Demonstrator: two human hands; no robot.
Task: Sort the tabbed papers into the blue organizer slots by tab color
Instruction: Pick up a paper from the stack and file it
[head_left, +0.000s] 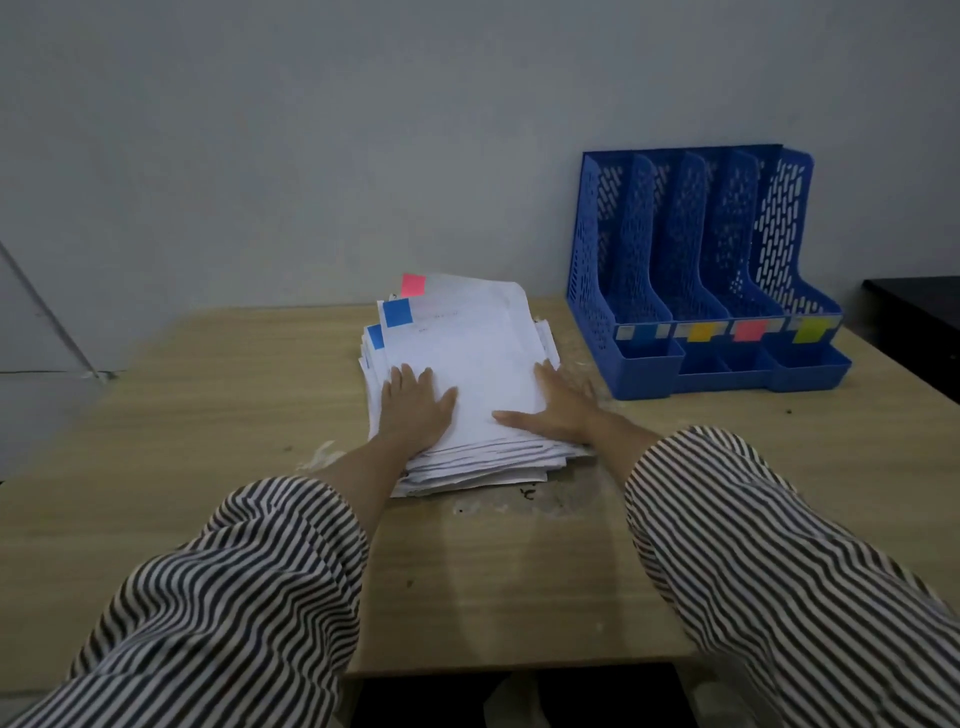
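Note:
A thick stack of white papers (470, 353) lies in the middle of the wooden table (208, 415). A blue tab (397, 312) marks the top sheet, a pink tab (413, 285) sticks out behind it, and another blue tab (374, 335) shows lower at the left. My left hand (415, 405) rests flat on the stack's near left part. My right hand (558, 408) lies flat on its right edge, fingers straight. The blue organizer (696, 234) stands to the right with empty slots labelled blue (642, 332), orange (701, 331), pink (749, 330) and yellow (811, 329).
A grey wall runs behind the table. A dark piece of furniture (914, 322) sits at the far right beyond the organizer. The table's near edge falls between my striped sleeves, with a dark gap below it.

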